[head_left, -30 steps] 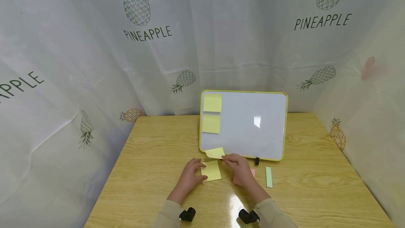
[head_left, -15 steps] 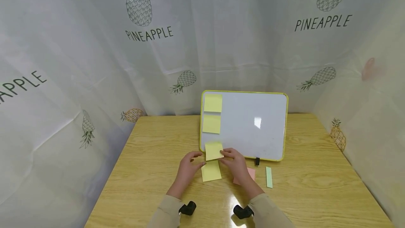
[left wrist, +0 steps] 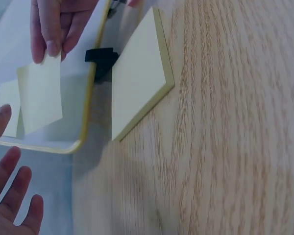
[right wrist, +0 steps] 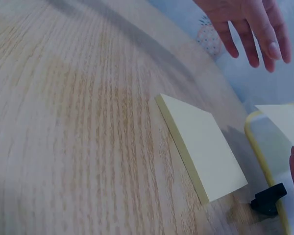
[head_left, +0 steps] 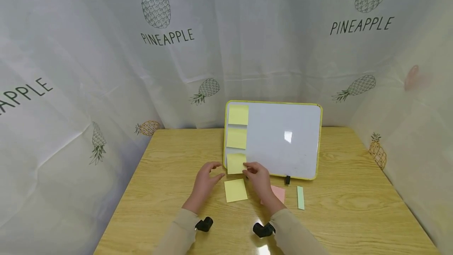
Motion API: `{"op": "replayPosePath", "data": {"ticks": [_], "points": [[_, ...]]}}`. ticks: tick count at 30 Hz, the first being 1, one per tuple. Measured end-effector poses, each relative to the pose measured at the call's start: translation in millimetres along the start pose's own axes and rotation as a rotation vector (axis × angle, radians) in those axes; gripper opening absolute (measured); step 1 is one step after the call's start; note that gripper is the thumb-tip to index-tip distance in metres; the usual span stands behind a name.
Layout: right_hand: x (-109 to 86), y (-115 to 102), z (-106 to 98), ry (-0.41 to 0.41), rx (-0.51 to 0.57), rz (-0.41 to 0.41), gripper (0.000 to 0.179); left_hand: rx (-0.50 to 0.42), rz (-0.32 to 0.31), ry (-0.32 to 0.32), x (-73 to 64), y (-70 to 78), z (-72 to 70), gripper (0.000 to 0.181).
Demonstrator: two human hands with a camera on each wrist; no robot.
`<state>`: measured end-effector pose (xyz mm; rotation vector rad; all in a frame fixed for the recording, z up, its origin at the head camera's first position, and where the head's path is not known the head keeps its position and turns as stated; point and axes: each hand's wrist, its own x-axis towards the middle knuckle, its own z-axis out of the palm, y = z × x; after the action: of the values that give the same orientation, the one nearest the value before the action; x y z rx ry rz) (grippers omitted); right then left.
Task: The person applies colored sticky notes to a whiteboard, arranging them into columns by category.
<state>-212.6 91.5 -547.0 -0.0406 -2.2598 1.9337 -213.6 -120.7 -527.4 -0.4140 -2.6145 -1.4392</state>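
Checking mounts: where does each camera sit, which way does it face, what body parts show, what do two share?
Head: worn there, facing forward and down at the whiteboard; sleeves, left hand, right hand show.
Left wrist: worn there, facing the yellow pad; left hand at left, right hand at top.
Right wrist: worn there, facing the yellow pad; left hand at top, right hand at right.
Wrist views share yellow pad, black clip, yellow note.

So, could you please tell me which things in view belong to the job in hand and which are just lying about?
In the job, it seems:
right hand, pinching a yellow note
left hand, holding nothing
whiteboard, bearing two upper notes
yellow pad, in front

Apparently just lying about:
pink paper, partly hidden
green strip, further right
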Motion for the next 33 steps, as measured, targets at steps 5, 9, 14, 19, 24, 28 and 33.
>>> {"op": "replayPosePath", "data": {"ticks": [5,9,14,19,24,28,33], "points": [[5.7,-0.5,6.0,-0.016,0.019,0.041,0.027,0.081,0.049,-0.007,4.4,-4.8,-3.8,0.035],[9.0,2.9,10.1,-0.003,0.014,0.04,0.026,0.151,0.073,-0.004,5.6,-5.7,-4.5,0.035],[11.5,5.6,11.7,0.002,0.042,0.055,0.026,0.183,0.103,-0.012,7.8,-8.3,-4.0,0.035],[13.1,6.4,12.2,0.001,0.059,0.053,0.026,0.201,0.083,-0.029,10.9,-6.0,-4.5,0.036],[14.2,8.1,12.1,0.0,0.054,0.067,0.026,0.282,0.082,-0.062,15.8,-3.4,-3.0,0.037],[15.2,9.9,12.4,-0.001,0.054,0.074,0.026,0.35,0.107,-0.116,20.5,-1.6,-1.8,0.041],[16.8,11.3,13.6,0.001,0.055,0.069,0.026,0.552,0.198,-0.159,28.2,-5.0,1.0,0.055]]}}
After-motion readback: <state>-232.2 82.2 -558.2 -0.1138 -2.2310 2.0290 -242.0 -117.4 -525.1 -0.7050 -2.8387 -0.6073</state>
